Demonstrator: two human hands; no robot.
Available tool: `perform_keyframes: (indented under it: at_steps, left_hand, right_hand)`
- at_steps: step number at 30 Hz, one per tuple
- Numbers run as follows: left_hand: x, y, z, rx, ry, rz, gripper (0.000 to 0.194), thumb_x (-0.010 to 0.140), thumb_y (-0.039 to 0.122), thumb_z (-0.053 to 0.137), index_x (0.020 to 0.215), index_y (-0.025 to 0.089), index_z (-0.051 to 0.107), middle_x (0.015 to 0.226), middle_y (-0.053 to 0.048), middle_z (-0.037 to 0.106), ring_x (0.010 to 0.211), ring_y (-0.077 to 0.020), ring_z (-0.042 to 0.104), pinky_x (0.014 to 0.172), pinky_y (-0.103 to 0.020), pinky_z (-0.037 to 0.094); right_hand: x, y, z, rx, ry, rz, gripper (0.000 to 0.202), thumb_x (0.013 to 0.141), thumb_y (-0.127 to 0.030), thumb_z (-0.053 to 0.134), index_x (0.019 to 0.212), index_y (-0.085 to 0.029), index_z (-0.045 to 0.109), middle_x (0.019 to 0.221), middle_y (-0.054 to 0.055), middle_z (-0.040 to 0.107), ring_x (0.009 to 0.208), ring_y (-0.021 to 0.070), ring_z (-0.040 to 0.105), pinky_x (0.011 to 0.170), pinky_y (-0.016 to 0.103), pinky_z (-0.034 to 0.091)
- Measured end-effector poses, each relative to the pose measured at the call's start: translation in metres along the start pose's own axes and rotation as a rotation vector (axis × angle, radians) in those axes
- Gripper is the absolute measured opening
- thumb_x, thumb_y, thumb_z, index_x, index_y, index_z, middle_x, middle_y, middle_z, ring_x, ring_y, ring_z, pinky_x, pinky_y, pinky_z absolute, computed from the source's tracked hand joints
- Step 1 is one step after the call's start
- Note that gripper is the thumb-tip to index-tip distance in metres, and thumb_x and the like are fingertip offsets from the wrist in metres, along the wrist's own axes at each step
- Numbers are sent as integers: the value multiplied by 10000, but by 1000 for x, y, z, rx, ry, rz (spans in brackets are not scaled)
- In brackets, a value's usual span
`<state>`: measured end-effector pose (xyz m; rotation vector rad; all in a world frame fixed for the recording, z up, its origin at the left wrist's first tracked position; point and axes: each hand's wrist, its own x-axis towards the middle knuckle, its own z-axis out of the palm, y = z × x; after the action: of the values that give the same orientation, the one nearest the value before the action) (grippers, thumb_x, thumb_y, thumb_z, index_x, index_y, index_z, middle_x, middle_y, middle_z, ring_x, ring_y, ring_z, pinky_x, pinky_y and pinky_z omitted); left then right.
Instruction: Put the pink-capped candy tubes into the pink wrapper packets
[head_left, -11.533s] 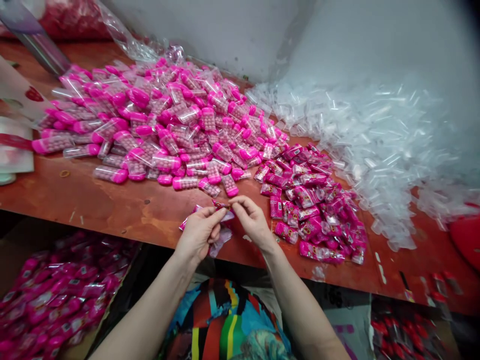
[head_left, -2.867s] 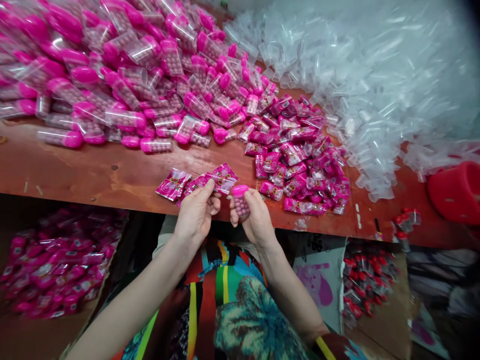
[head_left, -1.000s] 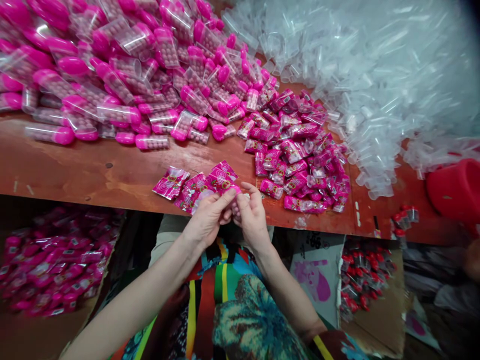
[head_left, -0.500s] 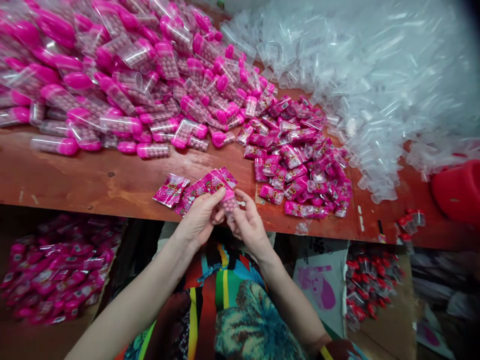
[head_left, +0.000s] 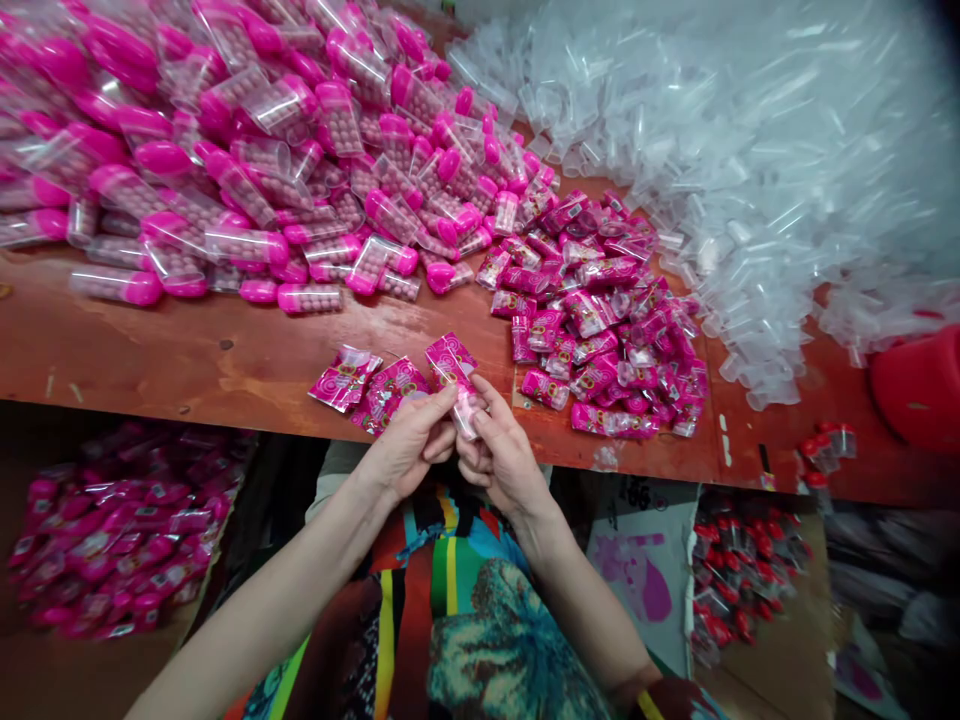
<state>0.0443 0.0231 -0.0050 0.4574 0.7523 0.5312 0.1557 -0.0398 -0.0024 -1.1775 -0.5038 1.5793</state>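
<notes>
Near the table's front edge, both my hands are closed around one small clear tube of pinkish candy balls. A printed pink wrapper sleeve sticks up from its far end. My left hand pinches the sleeve and tube between thumb and fingers. My right hand grips the tube from the other side, thumb along it. Whether the tube is inside the sleeve I cannot tell, as fingers cover the join. Left of the hands lie flat pink wrapper sleeves and another crinkled wrapper.
Pink-capped candy tubes are heaped at the back left, wrapped tubes right of my hands. Clear empty tubes cover the back right, beside a red container. Below the table, boxes hold wrapped tubes and red-capped tubes.
The pink sleeve has come away from the flat ones and now stands up at the tube's far end. The tube's pink cap no longer shows plainly. Both hands remain together.
</notes>
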Motion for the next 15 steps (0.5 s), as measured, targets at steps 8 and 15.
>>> perform_keyframes:
  at_steps: [8,15]
  left_hand:
    - [-6,-6,12,153,260,55,354,734,447,737,649,151,562,371,85,372,308,-22,254,347,-182,161]
    - [-4,5,7,59,118,43,350,787,442,695,663,148,552,365,79,385,307,-18,237,359,-179,183]
  right_hand:
    - [5,3,-4,-300,65,-176,552,930,-403,514,1427,-271,312,658,-56,483,531,92,433,493,196,376]
    - [5,8,-10,-52,-39,-57,619,888,-467,570,1399,-297,265,603,-94,514,369,46,310,345,146,235]
